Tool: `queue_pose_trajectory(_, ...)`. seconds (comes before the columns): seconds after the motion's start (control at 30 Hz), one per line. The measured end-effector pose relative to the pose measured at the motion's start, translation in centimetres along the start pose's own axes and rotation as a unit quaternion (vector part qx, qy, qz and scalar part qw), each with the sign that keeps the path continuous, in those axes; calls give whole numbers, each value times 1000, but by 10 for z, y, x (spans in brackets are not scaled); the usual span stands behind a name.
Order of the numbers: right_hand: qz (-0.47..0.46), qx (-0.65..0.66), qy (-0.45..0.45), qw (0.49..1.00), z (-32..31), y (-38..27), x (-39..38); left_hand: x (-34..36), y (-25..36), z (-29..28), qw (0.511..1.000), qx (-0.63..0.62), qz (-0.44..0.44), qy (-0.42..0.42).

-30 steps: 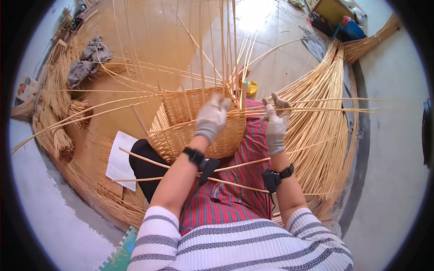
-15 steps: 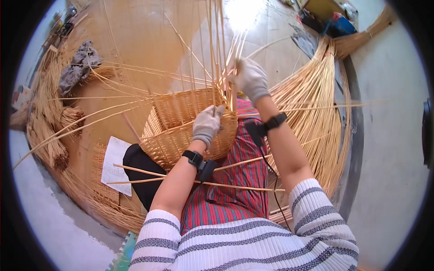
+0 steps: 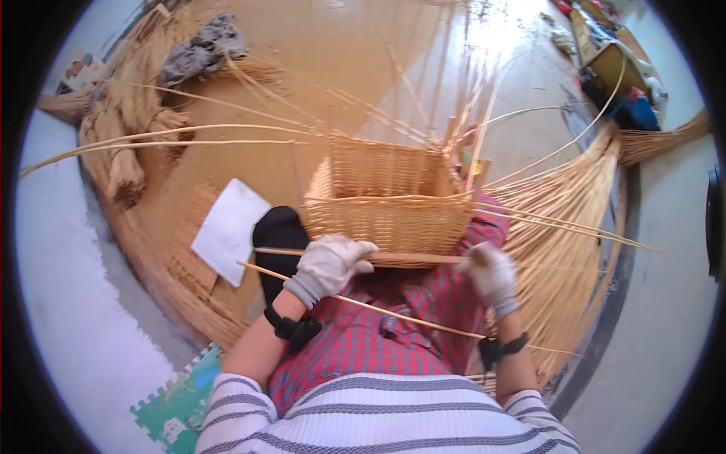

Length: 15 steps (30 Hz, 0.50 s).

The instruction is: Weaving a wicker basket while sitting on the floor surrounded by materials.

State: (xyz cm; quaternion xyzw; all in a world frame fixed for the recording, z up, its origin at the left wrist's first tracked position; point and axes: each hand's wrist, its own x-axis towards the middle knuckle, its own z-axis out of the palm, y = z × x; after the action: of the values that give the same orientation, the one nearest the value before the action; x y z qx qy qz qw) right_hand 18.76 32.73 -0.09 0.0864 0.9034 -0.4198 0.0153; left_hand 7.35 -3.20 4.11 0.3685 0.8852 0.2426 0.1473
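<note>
A rectangular woven wicker basket (image 3: 389, 223) rests at my knees, its opening upward and long rods sticking out from its rim. Low in front of its near wall runs a pale wicker rod (image 3: 416, 258), held level. My left hand (image 3: 330, 265), in a whitish glove, is closed around that rod toward its left end. On the rod's right end, my gloved right hand (image 3: 491, 274) is closed, somewhat blurred. A second thin rod (image 3: 401, 314) slants across my lap, over the red checked cloth (image 3: 348, 344).
Loose wicker fans out in a large bundle (image 3: 560, 257) on the right. More bundles (image 3: 125, 170) line the left, near a grey cloth (image 3: 204, 49). A white sheet (image 3: 231, 231) lies by my left knee. An open box (image 3: 616, 72) stands far right.
Both hands have left the basket's rim and come down toward my lap, now holding a rod from there. The basket sits straighter, and the view has shifted.
</note>
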Motion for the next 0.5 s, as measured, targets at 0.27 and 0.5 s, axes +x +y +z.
queue_pose_trajectory(0.27, 173, 621, -194, 739, 104, -112, 33, -43, -49, -17, 960, 42, -67, 268)
queue_pose_trajectory(0.5, -241, 307, -217, 895, 143, -242, 15, -26, -85, -3, 774, -219, -204, 558)
